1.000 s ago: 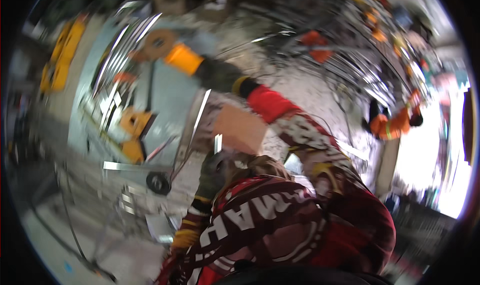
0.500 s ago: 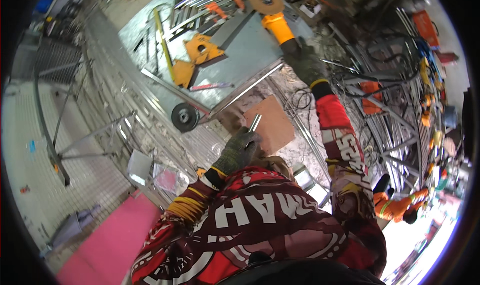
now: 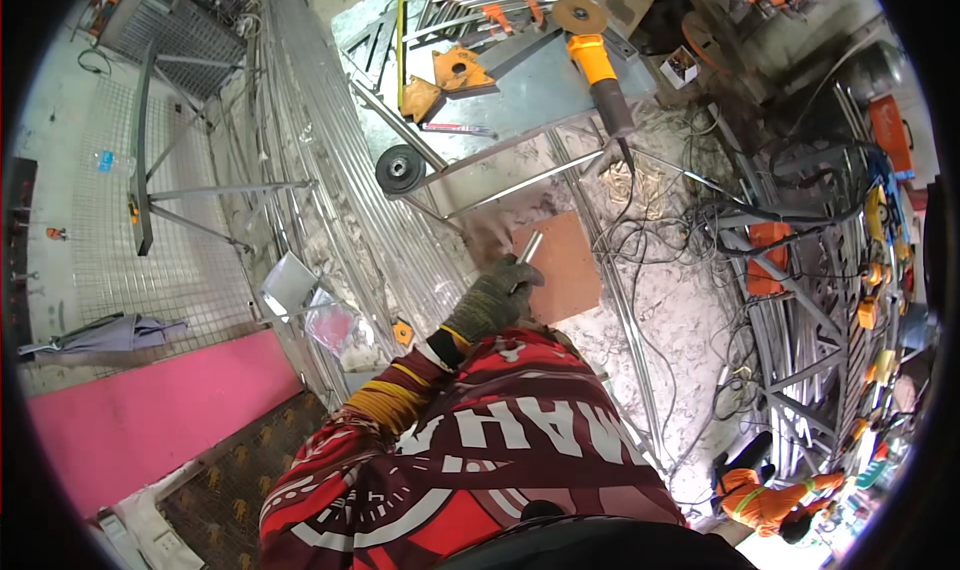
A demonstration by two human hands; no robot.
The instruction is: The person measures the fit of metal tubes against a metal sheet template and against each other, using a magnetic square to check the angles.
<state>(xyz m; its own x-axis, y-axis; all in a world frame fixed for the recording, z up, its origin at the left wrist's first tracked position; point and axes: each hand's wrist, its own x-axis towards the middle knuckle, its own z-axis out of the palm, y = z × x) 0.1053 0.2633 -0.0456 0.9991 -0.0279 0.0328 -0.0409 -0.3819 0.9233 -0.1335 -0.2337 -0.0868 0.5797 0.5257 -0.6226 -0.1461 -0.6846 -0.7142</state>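
My left hand (image 3: 490,300), in a dark knitted glove, is closed around a short shiny metal tube (image 3: 532,246) close to my body. One end of the tube sticks out past the fingers, above a reddish-brown board (image 3: 570,275). My right hand is out of view. An angle grinder (image 3: 594,62) with a yellow-orange body and dark handle lies at the right of the metal worktable (image 3: 535,98), its brown disc (image 3: 579,16) pointing away from me. Two orange arrow-shaped welding magnets (image 3: 460,68) lie on the table, beside a yellow straight bar (image 3: 402,55).
A black wheel (image 3: 400,170) sits at the table's near left corner. Cables (image 3: 640,235) loop over the dusty floor. Metal racks and an orange box (image 3: 768,258) stand right. A person in orange (image 3: 765,500) is at lower right. A pink panel (image 3: 170,385) lies left.
My right hand has let go of the angle grinder and left the view; the grinder stays on the table. My left hand still holds the tube. The whole view has shifted.
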